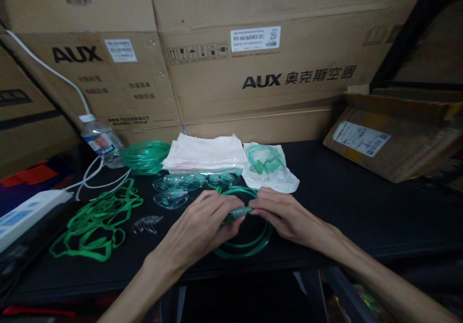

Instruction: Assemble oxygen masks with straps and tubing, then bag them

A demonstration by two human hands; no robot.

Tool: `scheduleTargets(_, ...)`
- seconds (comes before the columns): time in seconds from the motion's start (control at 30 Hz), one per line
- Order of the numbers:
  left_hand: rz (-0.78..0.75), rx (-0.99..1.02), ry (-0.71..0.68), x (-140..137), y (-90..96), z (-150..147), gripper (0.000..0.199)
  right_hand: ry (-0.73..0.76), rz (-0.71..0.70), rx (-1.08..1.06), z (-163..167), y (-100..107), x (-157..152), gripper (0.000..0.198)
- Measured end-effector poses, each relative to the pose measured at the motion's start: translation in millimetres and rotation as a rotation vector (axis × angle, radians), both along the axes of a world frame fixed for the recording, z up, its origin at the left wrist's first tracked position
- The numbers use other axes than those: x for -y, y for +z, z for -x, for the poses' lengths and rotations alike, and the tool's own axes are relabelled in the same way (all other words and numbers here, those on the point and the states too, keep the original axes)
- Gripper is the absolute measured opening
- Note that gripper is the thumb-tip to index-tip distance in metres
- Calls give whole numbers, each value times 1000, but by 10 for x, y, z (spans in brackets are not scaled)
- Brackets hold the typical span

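Note:
My left hand (208,217) is closed around a clear green oxygen mask (237,213), mostly hidden by the fingers. Pinched in my right hand (284,215) is the end of a green tube (242,254), pressed up against the mask's connector. Whether the tube is seated on it I cannot tell. The rest of the tube loops on the black table below both hands. To the left lie more clear masks (198,181), a single mask (171,198), several small thin strips (147,223) and a heap of green elastic straps (103,219).
Behind stand a coil of green tubing (145,157), a stack of white pouches (206,153) and a pouch with tubing (269,168). A plastic bottle (102,140) and a power strip (31,217) are at left. Large cardboard boxes (289,91) wall the back; a smaller carton (394,140) sits right.

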State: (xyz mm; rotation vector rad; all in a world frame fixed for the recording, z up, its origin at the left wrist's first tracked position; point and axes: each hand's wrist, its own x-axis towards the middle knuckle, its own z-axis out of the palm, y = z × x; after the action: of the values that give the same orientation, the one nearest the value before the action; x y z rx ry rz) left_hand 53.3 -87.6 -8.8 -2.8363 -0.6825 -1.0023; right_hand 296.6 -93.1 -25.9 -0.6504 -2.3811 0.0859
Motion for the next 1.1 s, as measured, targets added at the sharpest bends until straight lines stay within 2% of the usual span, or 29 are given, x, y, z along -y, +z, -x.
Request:
scheduleTargets(0.1,90,73,-10,-28,-29,-9,13,-34,-129,51,-24,-23,-10,24)
scheduleTargets(0.2,62,118,-30,-44,-58,-24,17,-38,-127,60,-24,-7,-10,25)
scheduleTargets(0.3,-43,84,-36,-48,-55,-34,21,-14,-51,7,4,26,-4,20)
scheduleTargets(0.37,-56,71,-38,-53,-41,-18,21,-3,-25,-34,4,30,-3,17)
scheduleTargets(0.5,-32,199,-2,-78,-2,105,16,-60,-139,-80,-91,0,-6,17)
scheduleTargets(0.57,-24,270,51,-82,25,178,17,-84,-151,-107,-144,-5,0,17)
scheduleTargets(0.73,69,380,145,-24,92,209,16,-56,-32,-5,-94,40,67,16)
scheduleTargets(0.83,174,478,238,22,117,153,13,-61,34,53,-3,62,147,20)
scheduleTargets(0.93,269,551,265,49,149,93,13,-61,89,110,43,76,248,21)
scheduleTargets(1.03,293,543,212,78,221,29,16,-99,149,-16,45,119,326,33)
scheduleTargets(1.1,276,502,134,102,290,-36,19,-151,227,-230,67,172,344,55)
